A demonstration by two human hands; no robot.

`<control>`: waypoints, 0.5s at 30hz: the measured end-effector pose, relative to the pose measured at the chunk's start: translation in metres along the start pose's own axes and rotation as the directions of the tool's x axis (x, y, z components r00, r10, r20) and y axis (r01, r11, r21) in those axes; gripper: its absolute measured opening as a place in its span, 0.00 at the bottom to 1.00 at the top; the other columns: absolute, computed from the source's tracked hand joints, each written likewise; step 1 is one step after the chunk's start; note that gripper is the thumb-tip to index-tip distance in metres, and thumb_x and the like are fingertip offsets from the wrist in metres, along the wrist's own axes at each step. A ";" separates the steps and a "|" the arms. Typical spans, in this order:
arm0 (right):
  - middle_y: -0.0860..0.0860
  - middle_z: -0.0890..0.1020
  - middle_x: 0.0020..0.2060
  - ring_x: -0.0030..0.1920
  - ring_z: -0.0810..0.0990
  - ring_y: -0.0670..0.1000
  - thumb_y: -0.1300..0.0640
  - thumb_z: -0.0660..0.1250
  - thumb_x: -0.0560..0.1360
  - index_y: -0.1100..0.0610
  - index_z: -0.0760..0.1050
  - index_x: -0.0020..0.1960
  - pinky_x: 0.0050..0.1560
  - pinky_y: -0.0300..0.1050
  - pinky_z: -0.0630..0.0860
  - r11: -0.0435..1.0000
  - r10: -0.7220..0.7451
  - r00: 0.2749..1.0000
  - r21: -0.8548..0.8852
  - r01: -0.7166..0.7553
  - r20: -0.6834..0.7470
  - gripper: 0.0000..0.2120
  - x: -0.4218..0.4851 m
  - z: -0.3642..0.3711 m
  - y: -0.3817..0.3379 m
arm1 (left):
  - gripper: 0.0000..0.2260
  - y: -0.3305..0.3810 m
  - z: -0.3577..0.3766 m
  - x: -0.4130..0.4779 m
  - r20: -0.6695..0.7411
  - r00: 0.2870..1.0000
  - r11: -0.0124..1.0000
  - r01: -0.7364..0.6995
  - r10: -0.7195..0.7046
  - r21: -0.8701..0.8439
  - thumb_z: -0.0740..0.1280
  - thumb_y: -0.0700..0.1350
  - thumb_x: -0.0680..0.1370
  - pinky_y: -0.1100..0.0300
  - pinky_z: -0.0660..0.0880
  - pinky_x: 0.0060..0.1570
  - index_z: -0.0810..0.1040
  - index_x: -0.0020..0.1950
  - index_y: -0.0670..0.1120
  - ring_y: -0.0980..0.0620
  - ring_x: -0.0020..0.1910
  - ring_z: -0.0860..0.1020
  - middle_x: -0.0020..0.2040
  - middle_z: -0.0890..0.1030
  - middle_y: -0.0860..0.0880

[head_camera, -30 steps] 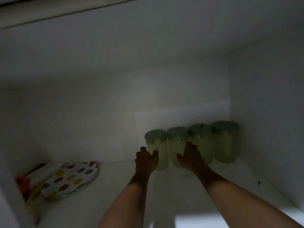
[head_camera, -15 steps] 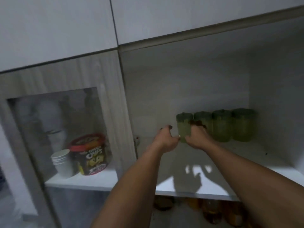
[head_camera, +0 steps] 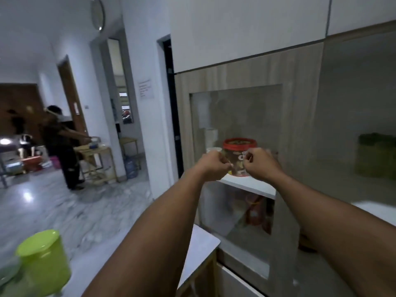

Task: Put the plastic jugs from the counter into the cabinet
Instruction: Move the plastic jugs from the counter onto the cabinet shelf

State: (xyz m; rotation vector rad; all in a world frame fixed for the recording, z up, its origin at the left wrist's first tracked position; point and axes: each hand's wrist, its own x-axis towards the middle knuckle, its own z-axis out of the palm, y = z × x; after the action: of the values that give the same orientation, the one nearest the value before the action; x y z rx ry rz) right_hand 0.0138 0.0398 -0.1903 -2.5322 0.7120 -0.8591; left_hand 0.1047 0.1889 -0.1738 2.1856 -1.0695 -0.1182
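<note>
A bright green plastic jug [head_camera: 44,262] with a lid stands on the white counter [head_camera: 201,245] at the bottom left. Several green jugs [head_camera: 376,156] sit inside the open cabinet at the far right, dim and blurred. My left hand [head_camera: 214,165] and my right hand [head_camera: 260,163] are held up side by side in front of the glass cabinet door [head_camera: 235,116]. Both are curled into loose fists with nothing in them, well away from the jugs on either side.
Behind the glass stands a red-lidded snack tub [head_camera: 239,156] on a white shelf [head_camera: 252,185]. A person [head_camera: 61,144] works at a small trolley [head_camera: 96,159] across the tiled floor at the left. A dark doorway gap [head_camera: 172,108] borders the cabinet.
My view swung left, away from the cabinet shelf toward the room. Both hands let go of the jugs in the cabinet and pulled back, closing into fists.
</note>
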 end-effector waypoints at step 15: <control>0.52 0.83 0.42 0.46 0.80 0.56 0.50 0.65 0.71 0.54 0.80 0.42 0.48 0.50 0.79 0.892 -0.422 0.705 0.398 0.213 0.570 0.08 0.001 0.362 -0.274 | 0.11 -0.373 -0.153 -0.162 -0.444 0.564 0.663 0.743 -0.696 -0.096 0.68 0.50 0.77 0.57 0.76 0.53 0.85 0.52 0.44 0.43 0.56 0.81 0.52 0.85 0.43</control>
State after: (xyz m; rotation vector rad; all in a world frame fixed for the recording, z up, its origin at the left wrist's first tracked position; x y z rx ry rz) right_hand 0.3400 0.3243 -0.3256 -2.4426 -0.0959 -0.1074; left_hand 0.3007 0.5468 -0.3223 2.4474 0.1458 0.0835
